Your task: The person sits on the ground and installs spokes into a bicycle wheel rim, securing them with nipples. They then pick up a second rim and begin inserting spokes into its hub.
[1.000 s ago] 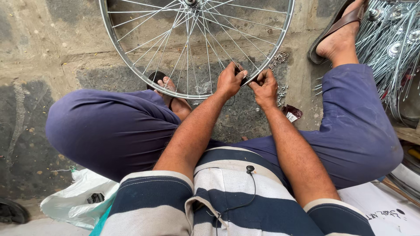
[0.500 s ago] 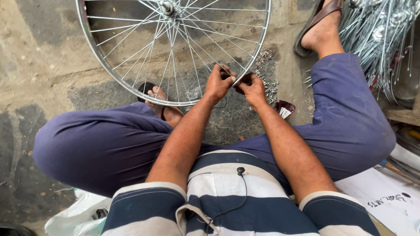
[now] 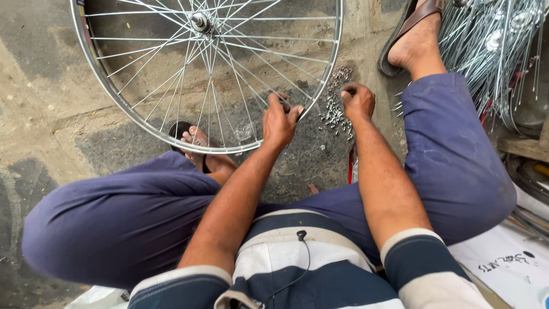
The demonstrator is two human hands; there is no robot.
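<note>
A large silver spoked bicycle wheel rim (image 3: 114,100) lies flat on the grey concrete floor (image 3: 40,114). The left hand (image 3: 280,121) has its fingers closed on the rim's near edge. The right hand (image 3: 358,101), fingers curled shut, touches the small pile of metal spoke nipples (image 3: 333,109) just beside the rim

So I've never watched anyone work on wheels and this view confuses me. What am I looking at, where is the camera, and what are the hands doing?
The camera sits on the person's head and looks down at their lap and bare hands. They sit on a rough concrete floor. A silver spoked bicycle wheel lies in front of them. The left hand grips the wheel near its rim. The right hand reaches to a pile of small silver metal pieces on the floor; whether it holds any is unclear. A bundle of loose silver spokes lies at the right.
</note>
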